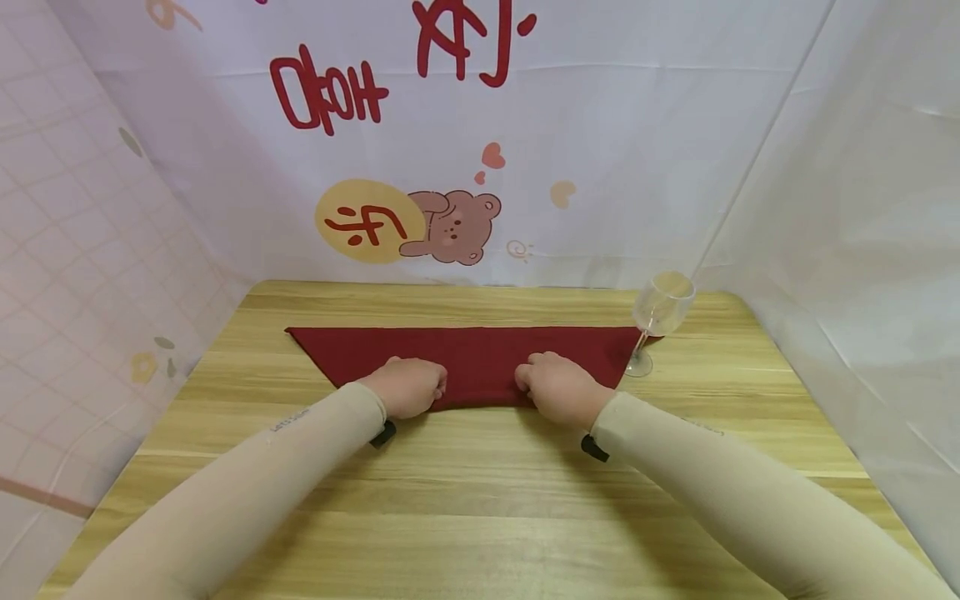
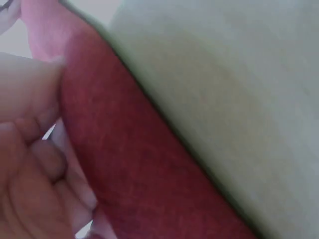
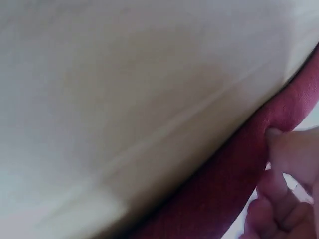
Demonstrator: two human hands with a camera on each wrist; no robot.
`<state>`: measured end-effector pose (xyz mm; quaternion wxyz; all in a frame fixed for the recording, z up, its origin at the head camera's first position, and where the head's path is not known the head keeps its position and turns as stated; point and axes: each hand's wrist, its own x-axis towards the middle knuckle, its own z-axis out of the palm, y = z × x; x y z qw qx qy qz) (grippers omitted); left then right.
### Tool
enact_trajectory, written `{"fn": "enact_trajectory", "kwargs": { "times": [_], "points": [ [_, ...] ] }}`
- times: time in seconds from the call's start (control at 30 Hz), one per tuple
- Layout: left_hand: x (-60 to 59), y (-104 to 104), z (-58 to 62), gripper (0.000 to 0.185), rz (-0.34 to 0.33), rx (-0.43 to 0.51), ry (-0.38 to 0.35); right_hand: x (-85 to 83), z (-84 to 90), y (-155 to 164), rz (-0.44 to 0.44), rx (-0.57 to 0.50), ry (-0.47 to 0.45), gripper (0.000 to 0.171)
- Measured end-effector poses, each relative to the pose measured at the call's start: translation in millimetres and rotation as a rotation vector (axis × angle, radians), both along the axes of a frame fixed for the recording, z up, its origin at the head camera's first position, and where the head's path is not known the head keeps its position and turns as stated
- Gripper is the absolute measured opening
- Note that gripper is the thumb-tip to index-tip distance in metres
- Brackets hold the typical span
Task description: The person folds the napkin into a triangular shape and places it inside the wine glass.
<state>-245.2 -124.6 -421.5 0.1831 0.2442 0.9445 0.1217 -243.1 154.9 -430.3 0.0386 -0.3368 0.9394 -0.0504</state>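
- Grip of left hand (image 1: pixel 408 387): drawn in, fingers curled, with near edge of red cloth (image 1: pixel 480 362) pinched at thumb.
- Grip of right hand (image 1: pixel 561 387): likewise curled, pinching same near edge farther right; in right-wrist view, thumb tip pressed on cloth.
- Between both hands: a stretch of near edge, slightly bowed. In both wrist views, seen as a narrow red band running diagonally; blurred, fine detail not readable.
- Red cloth: lying across far half of table (image 1: pixel 480 517), outline roughly a trapezoid, long straight edge away from the person, shorter edge at the hands, ends slanting inward toward the person.
- At right end of cloth: clear stemmed glass (image 1: pixel 663 304), standing on its foot just beside slanted edge, bowl overlapping right corner of cloth in head view. Whether touching, cannot tell.
- On both forearms: cream sleeves (image 1: pixel 262 467), with a dark piece (image 1: pixel 596 448) showing below each wrist.
- Table: pale yellowish wood grain, rounded far corners.
- Behind table: white backdrop (image 1: pixel 615 133) printed with red lettering (image 1: pixel 326 92), small hearts and a pink bear (image 1: pixel 457 225) beside a yellow disc (image 1: pixel 367 221).
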Motion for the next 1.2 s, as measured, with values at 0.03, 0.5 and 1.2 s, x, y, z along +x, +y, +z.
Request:
{"fn": "enact_trajectory", "kwargs": {
  "times": [0.03,0.5,1.2],
  "points": [
    [2.0,3,-0.3,0.012,-0.012,0.002,0.042,1.7,0.6,-1,-0.003,0.012,0.018,0.020],
    [17.8,13,1.3,0.012,-0.139,-0.113,0.285,12.1,5.7,-4,0.055,0.169,0.073,0.017],
    [-1.1,1,0.7,0.016,-0.008,0.010,0.029,-4.2,2.3,-4,0.050,0.136,-0.032,0.010]
  ]
}}
